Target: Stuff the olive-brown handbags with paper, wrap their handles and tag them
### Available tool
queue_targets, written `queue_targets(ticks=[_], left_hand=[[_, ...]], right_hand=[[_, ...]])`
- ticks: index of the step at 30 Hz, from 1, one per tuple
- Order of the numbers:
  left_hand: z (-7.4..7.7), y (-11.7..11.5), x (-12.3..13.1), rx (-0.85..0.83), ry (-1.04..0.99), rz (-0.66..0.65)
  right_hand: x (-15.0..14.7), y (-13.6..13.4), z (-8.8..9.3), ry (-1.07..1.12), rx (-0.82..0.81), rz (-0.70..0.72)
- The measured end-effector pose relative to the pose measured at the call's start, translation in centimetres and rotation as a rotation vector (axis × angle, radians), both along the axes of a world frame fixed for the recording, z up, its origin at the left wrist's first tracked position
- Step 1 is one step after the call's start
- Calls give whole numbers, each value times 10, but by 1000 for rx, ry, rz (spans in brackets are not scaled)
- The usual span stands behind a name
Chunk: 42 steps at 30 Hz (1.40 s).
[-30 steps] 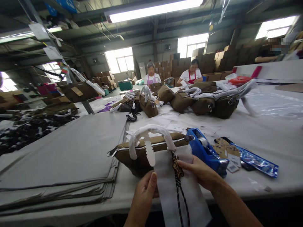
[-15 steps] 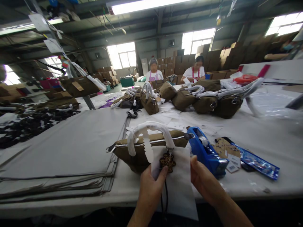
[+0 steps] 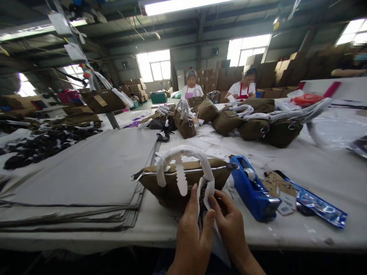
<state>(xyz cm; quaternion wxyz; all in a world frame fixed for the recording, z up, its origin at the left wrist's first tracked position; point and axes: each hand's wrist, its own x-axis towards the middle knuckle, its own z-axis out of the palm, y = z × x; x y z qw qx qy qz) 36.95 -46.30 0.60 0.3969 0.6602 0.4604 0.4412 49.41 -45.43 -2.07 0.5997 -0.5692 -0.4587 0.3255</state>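
At the front edge of a long white worktop (image 3: pixel 329 172), I see an olive-brown fabric bag (image 3: pixel 160 191) with a silver zipper, standing upright just beyond the two hands. Its arched handle (image 3: pixel 206 166) is wrapped in white covering, and a white strip with toothed edges (image 3: pixel 182 181) hangs inside this arch. At the right foot of the handle, a folded white thin sheet (image 3: pixel 210 191) closes around a dark patterned piece (image 3: pixel 202 193), which is mostly hidden from me. The left hand (image 3: pixel 193 229) keeps this sheet between its thumb and its straight fingers; the right hand (image 3: pixel 229 217) pinches the other side of it with thumb and forefinger.

On the surface, just to the right of the bag, rests a blue plastic tape dispenser (image 3: pixel 255 194). Next to it lie brown cardboard tags (image 3: pixel 282 187) and a long shiny blue packet (image 3: pixel 323 206). The left part carries a wide, flat stack of greyish sheets (image 3: pixel 86 164). Farther back, white paper scraps (image 3: pixel 212 143) are scattered before a row of similar olive-brown bags (image 3: pixel 252 128).

Behind the row I observe two persons in white shirts with pink or red aprons (image 3: pixel 242 91). The room is a large hall, with bright windows (image 3: pixel 155 70), piled brown cardboard boxes (image 3: pixel 263 74) and one long white lamp (image 3: pixel 183 5) under the dark roof.
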Motion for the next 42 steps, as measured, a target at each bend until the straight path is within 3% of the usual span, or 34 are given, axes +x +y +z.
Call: queue_targets(ticks=[3,7,12,14,16,18,19,20,24,25,28,30,34,37,42], left_hand=[[0,2,-1,25,11,68],[12,15,-12,-37,46,41],[20,26,-20,-143,14,51],[18,27,-18,-165,-33,65],[16,27,-17,-184,-49,56],[16,27,-17,-191,-47,39],[16,27,-18,-189,-42,28],[18,27,-19,-179,-37,11],[25,27,-23,-87,34,-98],[25,27,-24,-60,60,-122],[20,25,-25,35,158,-128],[12,23,-24,130,268,-55],[-2,20,-16,357,488,171],[-7,20,-8,515,574,303],[-11,23,-1,700,685,352]], right_hand=[[-7,0,2,99,-20,24],[-6,-5,1,196,-24,107],[-22,-33,-32,222,-6,108],[-32,-47,-48,258,-119,236],[-34,-57,-57,255,-246,475],[-24,-61,-57,139,-314,717],[-16,-60,-53,65,-321,740],[-6,-57,-47,2,-312,681],[26,-31,-14,-24,-167,171],[28,-23,-5,-14,-120,135],[21,-1,15,-42,-49,181],[10,9,22,-87,-23,164],[-9,15,22,-128,36,14],[-16,14,19,-93,39,-7],[-18,12,22,41,-2,70]])
